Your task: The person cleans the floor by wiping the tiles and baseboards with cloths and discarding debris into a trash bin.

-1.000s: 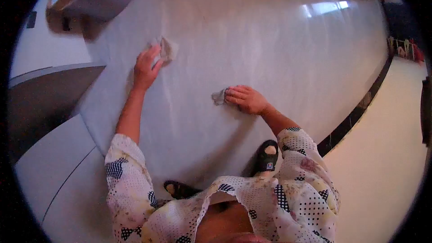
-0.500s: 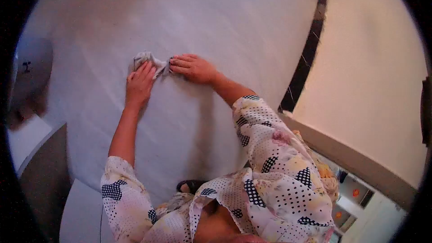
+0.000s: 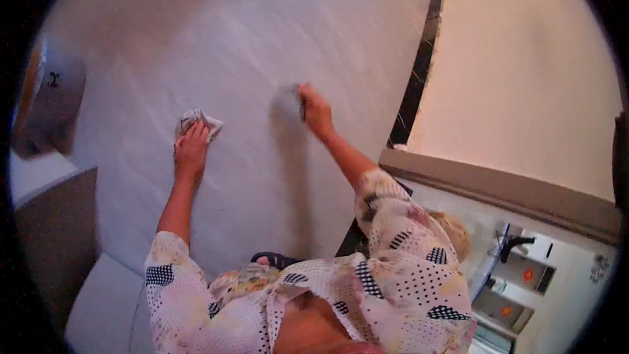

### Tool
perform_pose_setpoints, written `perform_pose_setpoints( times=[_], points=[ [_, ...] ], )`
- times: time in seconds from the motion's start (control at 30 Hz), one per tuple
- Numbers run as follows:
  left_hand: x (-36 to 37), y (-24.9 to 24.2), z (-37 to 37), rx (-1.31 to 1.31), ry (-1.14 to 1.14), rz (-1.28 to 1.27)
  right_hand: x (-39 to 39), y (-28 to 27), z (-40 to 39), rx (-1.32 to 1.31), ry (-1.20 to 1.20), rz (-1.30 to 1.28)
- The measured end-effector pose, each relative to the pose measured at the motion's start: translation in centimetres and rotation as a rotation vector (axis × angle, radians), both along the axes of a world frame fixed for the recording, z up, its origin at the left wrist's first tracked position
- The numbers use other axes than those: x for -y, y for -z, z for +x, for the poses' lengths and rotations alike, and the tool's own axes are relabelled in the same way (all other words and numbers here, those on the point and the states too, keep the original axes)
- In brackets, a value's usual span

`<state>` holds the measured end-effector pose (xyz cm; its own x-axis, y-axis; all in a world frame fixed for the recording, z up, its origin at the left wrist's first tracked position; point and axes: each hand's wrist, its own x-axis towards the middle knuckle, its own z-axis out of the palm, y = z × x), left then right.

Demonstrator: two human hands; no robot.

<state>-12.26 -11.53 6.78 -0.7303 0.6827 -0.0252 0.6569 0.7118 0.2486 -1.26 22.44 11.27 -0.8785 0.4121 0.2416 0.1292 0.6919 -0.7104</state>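
Observation:
A crumpled greyish-white cloth (image 3: 208, 126) lies on the pale grey floor (image 3: 242, 177). My left hand (image 3: 190, 149) presses down on it, with the fingers bent over its near side. To the right, my right hand (image 3: 317, 113) is off the floor and apart from the cloth, its shadow falling below and to the left. Its fingers are curled, and a dark edge shows at the fingertips. Blur hides what that dark thing is.
A black strip (image 3: 414, 75) runs along the cream wall (image 3: 517, 78) at right. A brown box (image 3: 62, 101) with a dark mark stands at far left, above a grey furniture panel (image 3: 56, 216). A dark sandal (image 3: 278, 260) shows near my body. Shelves (image 3: 524, 282) appear lower right.
My right hand has moved right and up, away from the cloth. My left hand and the cloth are slightly lower and further left. The camera view has shifted, showing more shelving.

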Motion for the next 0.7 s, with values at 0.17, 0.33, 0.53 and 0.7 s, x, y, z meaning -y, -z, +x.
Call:
perform_pose_setpoints(
  times=[0.17,0.33,0.53,0.7],
  points=[
    [1.3,2.3,2.5,-0.097,-0.078,0.255,-4.3,3.8,-8.7,-0.063,-0.101,0.365],
    [2.9,2.2,-1.1,0.016,-0.251,0.38,-0.1,3.2,5.4,0.006,-0.524,0.323],
    [5.0,6.6,-15.2,-0.32,-0.683,0.224,1.1,2.5,12.9,0.078,-0.457,0.36],
    [-12.2,6.2,-23.1,-0.011,-0.195,0.306,1.5,1.2,10.9,0.158,-0.421,0.299]
  ],
)
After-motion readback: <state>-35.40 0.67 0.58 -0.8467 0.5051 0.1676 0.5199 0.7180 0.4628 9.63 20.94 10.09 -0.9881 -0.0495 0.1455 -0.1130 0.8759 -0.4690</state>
